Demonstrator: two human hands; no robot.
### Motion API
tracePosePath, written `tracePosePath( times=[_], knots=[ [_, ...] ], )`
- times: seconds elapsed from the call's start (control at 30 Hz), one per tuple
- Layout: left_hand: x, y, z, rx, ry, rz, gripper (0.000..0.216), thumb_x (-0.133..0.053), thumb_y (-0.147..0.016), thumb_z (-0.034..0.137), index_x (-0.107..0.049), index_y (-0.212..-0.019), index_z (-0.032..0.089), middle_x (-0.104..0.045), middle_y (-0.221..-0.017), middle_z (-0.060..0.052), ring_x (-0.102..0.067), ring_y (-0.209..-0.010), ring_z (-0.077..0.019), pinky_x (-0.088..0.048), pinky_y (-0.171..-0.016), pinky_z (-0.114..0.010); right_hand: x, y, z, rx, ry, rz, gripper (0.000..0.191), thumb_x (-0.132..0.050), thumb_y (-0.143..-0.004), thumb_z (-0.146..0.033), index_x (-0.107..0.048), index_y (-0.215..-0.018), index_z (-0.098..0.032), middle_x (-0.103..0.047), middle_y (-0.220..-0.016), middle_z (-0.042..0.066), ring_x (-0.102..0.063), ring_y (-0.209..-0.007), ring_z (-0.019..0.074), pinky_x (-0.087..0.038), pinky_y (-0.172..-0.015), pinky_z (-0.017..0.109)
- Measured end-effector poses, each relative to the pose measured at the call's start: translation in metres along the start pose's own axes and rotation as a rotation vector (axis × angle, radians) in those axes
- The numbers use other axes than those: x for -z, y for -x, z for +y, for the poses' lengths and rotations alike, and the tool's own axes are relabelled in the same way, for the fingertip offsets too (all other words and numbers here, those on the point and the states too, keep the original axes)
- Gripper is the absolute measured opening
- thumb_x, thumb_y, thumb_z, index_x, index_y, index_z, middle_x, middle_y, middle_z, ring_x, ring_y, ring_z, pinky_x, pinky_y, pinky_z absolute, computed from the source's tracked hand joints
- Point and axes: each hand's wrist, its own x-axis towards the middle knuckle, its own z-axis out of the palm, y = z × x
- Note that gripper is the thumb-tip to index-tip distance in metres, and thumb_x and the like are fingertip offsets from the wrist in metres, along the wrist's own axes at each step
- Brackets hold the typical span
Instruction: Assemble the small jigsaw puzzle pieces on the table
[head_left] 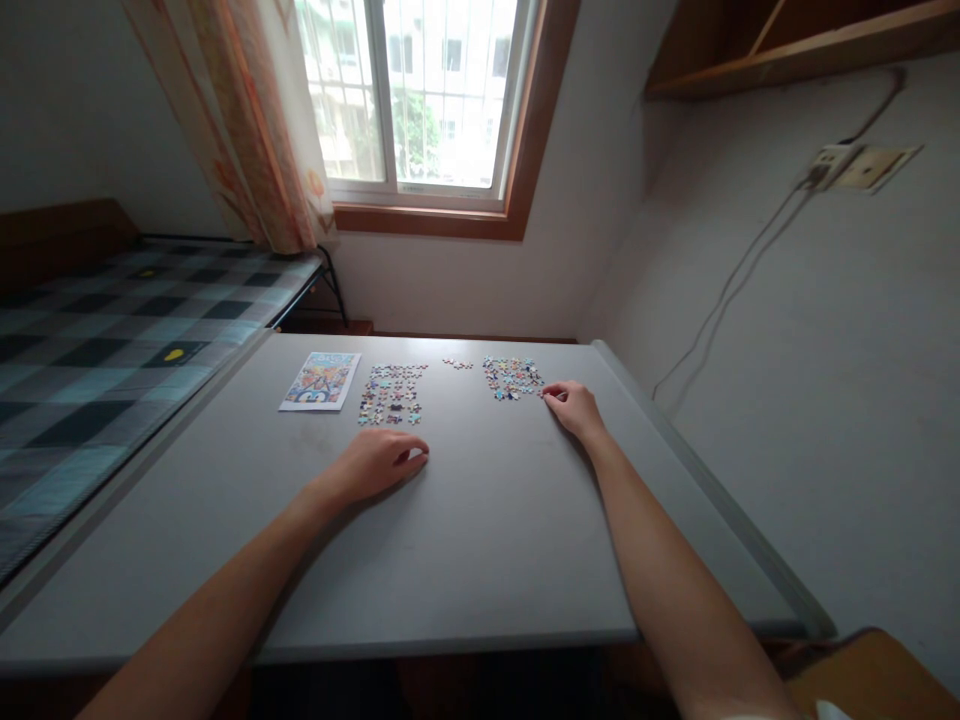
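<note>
Two groups of small jigsaw puzzle pieces lie on the grey table. The left group (391, 394) is spread in loose rows, and the right group (511, 377) is packed more closely. A few more pieces (457, 364) lie between them near the back. My right hand (574, 407) is at the right group's lower right corner, its fingertips pinched on a jigsaw piece (542, 393), mostly hidden. Below the left group, my left hand (381, 463) rests on the tabletop, fingers loosely curved, with a gap inside the thumb and nothing seen in it.
A printed picture sheet (321, 382) lies left of the pieces on the table (465, 560). A bed with a checked cover (150, 310) stands along the left side. The wall with a hanging cable (724, 298) borders the right, and a window (442, 90) is ahead.
</note>
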Motion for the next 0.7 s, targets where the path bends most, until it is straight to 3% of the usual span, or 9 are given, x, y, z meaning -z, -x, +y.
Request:
tracePosePath(
  times=[0.7],
  knots=[
    [-0.0003,-0.0009,-0.0007,0.003,-0.004,-0.004,0.029,-0.045,-0.088,0.039,-0.069,-0.098,0.025,-0.064,-0.071,0.000,-0.054,-0.062,-0.0109,-0.035,-0.061,-0.021,-0.0007,0.0003,-0.0007,0.002,0.013,0.019,0.018,-0.057,-0.074,-0.020,-0.072,-0.082,-0.017,-0.066,-0.083,0.005,-0.057,-0.068,0.0134,-0.045,-0.073,0.025]
  ],
)
